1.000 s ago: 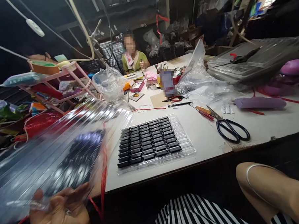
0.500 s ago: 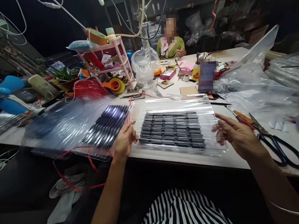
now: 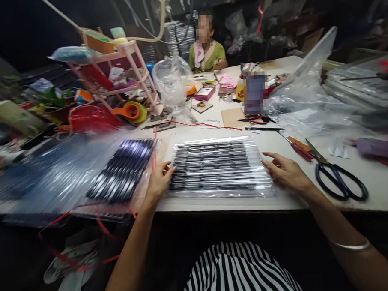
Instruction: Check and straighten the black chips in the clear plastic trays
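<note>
A clear ridged plastic tray (image 3: 259, 177) with rows of dark, slim pieces in it lies at the table's front edge before me. My left hand (image 3: 158, 181) has its thumb and fingers closed at the tray's left edge. On the opposite edge, my right hand (image 3: 283, 171) grips with bent fingers, its index finger reaching forward. Left of my left hand lies a bundle of shiny black sticks (image 3: 122, 170), what they are I cannot make out. A large sheet of clear plastic (image 3: 53, 173) spreads beyond them.
Large scissors (image 3: 340, 182) and a red-handled tool (image 3: 300, 151) lie to the right. A pink rack (image 3: 142, 75) with tape rolls stands at back left. Red string (image 3: 193, 124) crosses the white table (image 3: 196, 205). A person (image 3: 206, 55) sits at the far side. Plastic bags (image 3: 295, 111) lie right.
The tray has come down flatter onto the table, with both hands still at its sides. The view has turned a little to the right.
</note>
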The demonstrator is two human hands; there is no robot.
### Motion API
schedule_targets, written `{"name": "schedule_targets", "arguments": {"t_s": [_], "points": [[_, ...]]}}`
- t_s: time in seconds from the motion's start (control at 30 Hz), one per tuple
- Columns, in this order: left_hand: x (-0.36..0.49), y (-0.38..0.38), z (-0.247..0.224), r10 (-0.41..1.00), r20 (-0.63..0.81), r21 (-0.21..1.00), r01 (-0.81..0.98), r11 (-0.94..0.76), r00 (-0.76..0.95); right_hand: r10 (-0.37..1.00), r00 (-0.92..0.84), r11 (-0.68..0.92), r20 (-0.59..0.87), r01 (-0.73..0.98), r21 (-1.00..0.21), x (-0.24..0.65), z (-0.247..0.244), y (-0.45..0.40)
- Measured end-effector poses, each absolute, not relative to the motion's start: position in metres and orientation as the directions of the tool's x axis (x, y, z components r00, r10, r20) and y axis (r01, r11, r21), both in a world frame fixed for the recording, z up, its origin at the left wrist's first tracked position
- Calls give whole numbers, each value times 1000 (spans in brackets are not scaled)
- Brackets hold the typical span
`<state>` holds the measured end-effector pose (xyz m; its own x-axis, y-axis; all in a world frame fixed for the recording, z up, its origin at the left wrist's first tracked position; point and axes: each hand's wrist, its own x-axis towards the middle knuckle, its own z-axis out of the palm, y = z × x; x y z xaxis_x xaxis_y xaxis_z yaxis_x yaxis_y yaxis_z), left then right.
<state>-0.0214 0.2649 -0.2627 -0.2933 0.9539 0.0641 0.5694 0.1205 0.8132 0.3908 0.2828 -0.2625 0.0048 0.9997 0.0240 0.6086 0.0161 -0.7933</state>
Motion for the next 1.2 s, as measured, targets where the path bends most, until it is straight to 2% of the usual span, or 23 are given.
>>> {"name": "schedule_targets", "arguments": {"t_s": [0.2, 0.3, 0.47, 0.57, 0.67, 0.73, 0.97, 1.1, 1.2], "points": [[-28, 265, -261, 965, 121, 770, 635, 56, -231, 998, -53, -2, -40, 578, -816, 379, -251, 279], [-26, 258, -251, 963, 149, 762, 647, 33, -225, 996, -79, 18, -42, 627, -779, 369, -238, 282], [-18, 260, -246, 951, 196, 709, 705, 31, -239, 984, -141, 179, 112, 807, -562, 358, -231, 291], [-18, 263, -248, 964, 184, 669, 743, 20, -192, 971, -204, 237, 122, 873, -427, 355, -238, 295], [-18, 262, -248, 979, 156, 602, 799, 10, -129, 961, -247, 277, 127, 891, -359, 352, -245, 299], [-16, 258, -248, 985, 134, 551, 835, 13, -104, 963, -239, 270, 128, 886, -378, 351, -247, 303], [-14, 250, -250, 999, 52, 434, 901, -24, 2, 988, -130, 156, 88, 791, -592, 362, -253, 322], [-16, 252, -246, 999, 3, 381, 924, -39, 41, 989, -145, 130, 34, 725, -677, 372, -256, 328], [-4, 250, -241, 1000, 25, 252, 968, -15, 9, 987, -158, 94, -6, 612, -785, 375, -254, 329]]}}
